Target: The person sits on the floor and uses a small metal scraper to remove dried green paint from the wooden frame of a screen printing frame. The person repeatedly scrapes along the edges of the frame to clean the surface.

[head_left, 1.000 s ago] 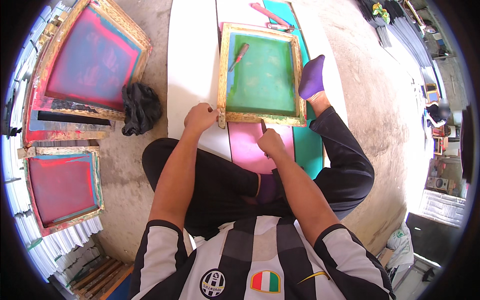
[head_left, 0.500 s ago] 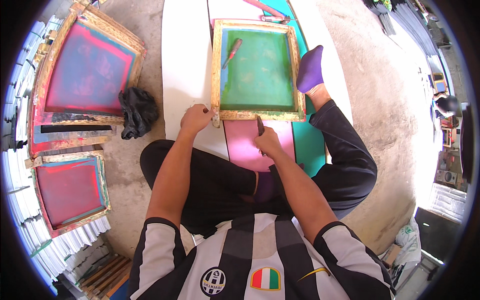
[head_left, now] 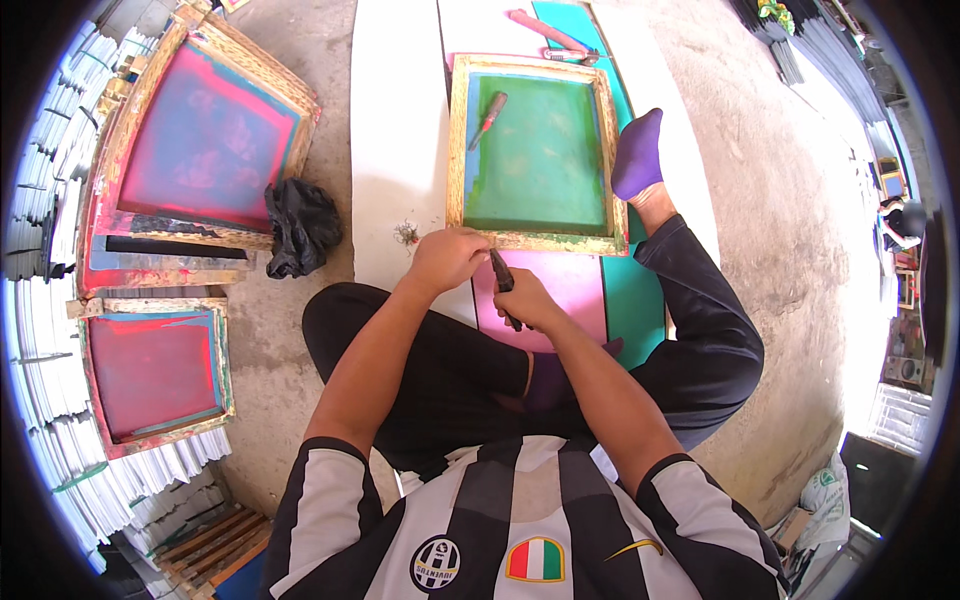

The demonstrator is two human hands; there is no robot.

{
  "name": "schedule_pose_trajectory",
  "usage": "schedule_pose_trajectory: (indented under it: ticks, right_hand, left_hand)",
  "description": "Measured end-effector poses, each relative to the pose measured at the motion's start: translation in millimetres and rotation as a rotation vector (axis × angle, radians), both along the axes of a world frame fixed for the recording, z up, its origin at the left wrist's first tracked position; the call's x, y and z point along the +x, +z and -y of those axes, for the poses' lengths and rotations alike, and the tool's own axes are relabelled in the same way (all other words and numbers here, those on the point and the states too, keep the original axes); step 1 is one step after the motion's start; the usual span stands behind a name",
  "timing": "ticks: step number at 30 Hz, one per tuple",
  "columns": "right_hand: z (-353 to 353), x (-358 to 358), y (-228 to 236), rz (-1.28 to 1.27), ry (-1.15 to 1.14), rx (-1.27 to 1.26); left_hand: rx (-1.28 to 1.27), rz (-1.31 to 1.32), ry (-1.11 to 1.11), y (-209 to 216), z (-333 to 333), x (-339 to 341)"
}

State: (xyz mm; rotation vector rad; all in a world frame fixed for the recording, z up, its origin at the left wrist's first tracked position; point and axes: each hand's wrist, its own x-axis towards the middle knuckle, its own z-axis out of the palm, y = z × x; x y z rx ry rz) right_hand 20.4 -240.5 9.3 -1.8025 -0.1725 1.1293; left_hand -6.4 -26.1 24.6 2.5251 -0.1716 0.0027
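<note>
The person sits on the concrete floor with a wood-framed green printing screen lying on a long white board. The left hand is clenched on the near edge of the frame, at its near-left corner, and seems to steady it. The right hand is closed around a dark-handled tool, its tip pointing up at that same near edge; what the tip does to the wood is too small to tell. A pink sheet shows from under the near edge, a teal sheet beside it. A second small tool lies untouched on the mesh near the far-left corner. Judging from this, work on the frame's near edge is under way, not finished; the other three edges show no sign either way.

On the floor to the left lie two red screens and a crumpled black rag.
</note>
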Motion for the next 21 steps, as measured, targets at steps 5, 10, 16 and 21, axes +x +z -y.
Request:
schedule_pose_trajectory:
  ticks: [5,10,16,21]
  right_hand:
    - [-9,0,1,-0.004,0.039,-0.027]
    - [-17,4,4,-0.121,0.028,-0.008]
    - [-7,6,1,-0.127,-0.090,-0.066]
    - [33,23,-17,0.237,-0.018,-0.435]
  left_hand:
    - [0.030,-0.003,0.024,-1,-3,1]
    - [0.041,-0.011,0.083,-9,-11,2]
    - [0.183,-0.222,0.341,-7,-23,8]
    - [0.259,-0.511,0.659,-12,-61,5]
